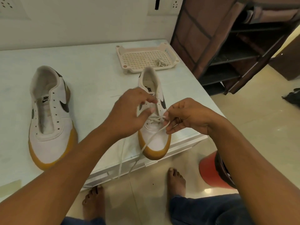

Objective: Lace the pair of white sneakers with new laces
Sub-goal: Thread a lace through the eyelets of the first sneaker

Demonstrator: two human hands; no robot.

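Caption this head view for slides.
Left hand and right hand thread a lace through one sneaker; unlaced sneaker waits beside.

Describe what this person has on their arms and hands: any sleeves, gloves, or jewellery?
No sleeves show: both arms are bare as far as the frame reaches. The left hand wears no glove, ring or watch that I can see. The right hand is also ungloved, with what looks like a thin ring on one finger. Neither wrist carries a band.

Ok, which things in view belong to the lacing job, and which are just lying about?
Job: partly laced sneaker, new lace pinched by left hand and right hand, unlaced sneaker, second lace in the tray.
Lying about: red stool, brown shelf rack, dark bundle on the floor.
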